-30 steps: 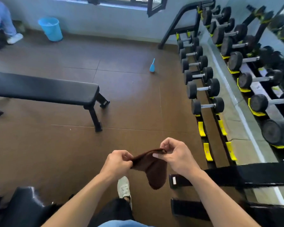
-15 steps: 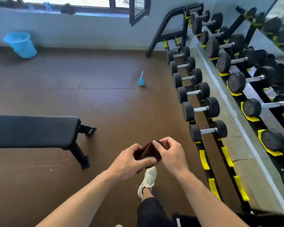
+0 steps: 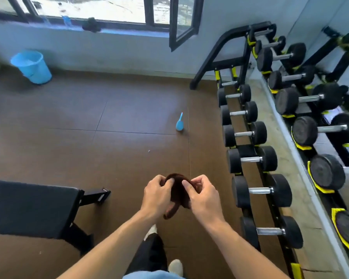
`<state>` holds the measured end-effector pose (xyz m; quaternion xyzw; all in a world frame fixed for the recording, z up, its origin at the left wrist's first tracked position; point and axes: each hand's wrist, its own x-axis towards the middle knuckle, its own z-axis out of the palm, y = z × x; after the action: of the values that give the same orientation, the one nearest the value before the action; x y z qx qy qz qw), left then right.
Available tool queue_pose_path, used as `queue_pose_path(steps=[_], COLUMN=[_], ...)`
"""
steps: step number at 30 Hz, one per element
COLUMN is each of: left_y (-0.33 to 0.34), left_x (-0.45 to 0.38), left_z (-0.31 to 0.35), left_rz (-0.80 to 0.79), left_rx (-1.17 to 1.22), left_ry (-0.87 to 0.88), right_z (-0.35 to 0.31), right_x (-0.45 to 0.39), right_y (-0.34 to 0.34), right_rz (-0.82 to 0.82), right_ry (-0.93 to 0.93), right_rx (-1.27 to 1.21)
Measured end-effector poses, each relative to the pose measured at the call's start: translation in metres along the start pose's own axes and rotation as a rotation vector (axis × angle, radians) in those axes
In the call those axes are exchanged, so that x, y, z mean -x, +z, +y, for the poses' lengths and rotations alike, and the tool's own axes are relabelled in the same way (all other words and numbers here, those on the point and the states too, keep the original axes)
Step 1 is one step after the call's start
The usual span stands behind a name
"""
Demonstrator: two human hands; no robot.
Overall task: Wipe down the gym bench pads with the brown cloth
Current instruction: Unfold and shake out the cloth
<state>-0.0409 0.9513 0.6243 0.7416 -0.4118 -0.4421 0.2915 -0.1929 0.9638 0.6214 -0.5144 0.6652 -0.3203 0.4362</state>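
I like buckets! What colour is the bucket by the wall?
Light blue. The bucket shows best in the head view.

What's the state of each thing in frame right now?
brown cloth: bunched, held up between both hands, touching no bench.
left hand: grips the cloth.
right hand: pinches the cloth.
bench pad: not touched by cloth or hand.
window: pane swung open inward.
blue bucket: upright on the floor.
dumbbells: racked.
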Motion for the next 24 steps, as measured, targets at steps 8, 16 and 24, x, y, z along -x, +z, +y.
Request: queue_pose_path(steps=[8, 16, 24], left_y=[0.012, 0.013, 0.055], left_x=[-0.173, -0.351, -0.545], left_z=[0.083, 0.144, 0.225], left_rz=[-0.087, -0.264, -0.574], left_rx=[0.296, 0.116, -0.119], left_ry=[-0.054, 0.047, 0.064], right_z=[-0.036, -0.099, -0.136], right_x=[-0.170, -0.360, -0.597], right_y=[0.034, 0.016, -0.054], right_rz=[-0.050, -0.056, -0.232], right_ry=[0.067, 0.106, 0.105], right_rx=[-0.025, -0.191, -0.699])
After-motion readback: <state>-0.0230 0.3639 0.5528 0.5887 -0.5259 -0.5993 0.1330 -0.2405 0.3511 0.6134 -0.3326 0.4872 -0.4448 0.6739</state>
